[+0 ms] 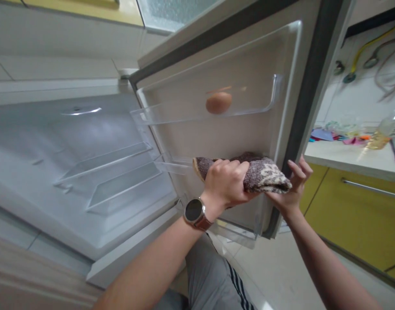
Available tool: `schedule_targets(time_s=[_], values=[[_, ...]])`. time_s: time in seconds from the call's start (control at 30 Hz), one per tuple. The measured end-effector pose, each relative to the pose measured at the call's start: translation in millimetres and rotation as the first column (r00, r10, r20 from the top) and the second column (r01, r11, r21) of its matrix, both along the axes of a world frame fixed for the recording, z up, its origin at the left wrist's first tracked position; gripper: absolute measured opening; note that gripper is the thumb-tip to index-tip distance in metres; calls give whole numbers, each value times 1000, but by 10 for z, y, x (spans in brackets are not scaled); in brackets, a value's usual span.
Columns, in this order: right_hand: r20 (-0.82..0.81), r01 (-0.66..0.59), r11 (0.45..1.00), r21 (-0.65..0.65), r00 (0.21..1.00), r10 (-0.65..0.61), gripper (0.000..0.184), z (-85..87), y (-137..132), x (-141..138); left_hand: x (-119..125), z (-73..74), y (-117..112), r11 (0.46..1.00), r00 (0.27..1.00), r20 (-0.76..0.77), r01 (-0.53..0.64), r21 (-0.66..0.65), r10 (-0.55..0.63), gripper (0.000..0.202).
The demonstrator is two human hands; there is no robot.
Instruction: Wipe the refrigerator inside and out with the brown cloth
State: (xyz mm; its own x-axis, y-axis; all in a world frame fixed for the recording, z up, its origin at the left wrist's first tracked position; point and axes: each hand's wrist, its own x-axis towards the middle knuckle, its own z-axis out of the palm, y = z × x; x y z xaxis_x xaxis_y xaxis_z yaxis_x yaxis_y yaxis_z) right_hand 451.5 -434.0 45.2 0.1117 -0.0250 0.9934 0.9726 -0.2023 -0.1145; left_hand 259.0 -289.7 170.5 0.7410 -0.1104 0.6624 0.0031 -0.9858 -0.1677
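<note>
My left hand (226, 183), with a watch on its wrist, is closed round a speckled brown-and-cream cloth (265, 174) pressed against the lower shelf of the open fridge door (249, 56). My right hand (292, 185) grips the edge of that door just right of the cloth, fingers curled round the dark seal. A single brown egg (218, 102) lies in the clear upper door shelf (271, 97) above the cloth.
The fridge interior (71, 163) at left shows bare white walls and clear shelves. A counter (352, 157) at right carries colourful items and a bottle (383, 131), over yellow cabinets (355, 215). Hoses hang on the wall behind. My knee in grey trousers (213, 275) is below.
</note>
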Motion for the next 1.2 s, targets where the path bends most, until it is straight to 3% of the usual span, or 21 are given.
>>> schedule_targets(time_s=[0.27, 0.53, 0.73, 0.87, 1.03, 1.2], values=[[-20, 46, 999, -10, 999, -47, 99, -21, -35, 48, -90, -45, 354, 998, 998, 28, -59, 6, 59, 62], [-14, 7, 998, 58, 1000, -7, 103, -55, -35, 175, -258, -101, 932, 984, 989, 11, -146, -101, 148, 59], [-4, 11, 998, 60, 1000, -11, 109, -49, -35, 175, -459, -109, 1497, 940, 953, -10, -299, -165, 301, 47], [-54, -20, 995, 97, 998, 25, 102, -88, -30, 240, -601, -71, 1798, 888, 911, -20, -405, -216, 411, 36], [-104, -50, 989, 140, 992, 65, 95, -148, -19, 373, -618, -35, 1854, 864, 891, -13, -443, -239, 454, 35], [1, 21, 998, 67, 1000, -21, 101, -94, -17, 263, -564, 22, 1759, 831, 865, -32, -492, -261, 502, 41]])
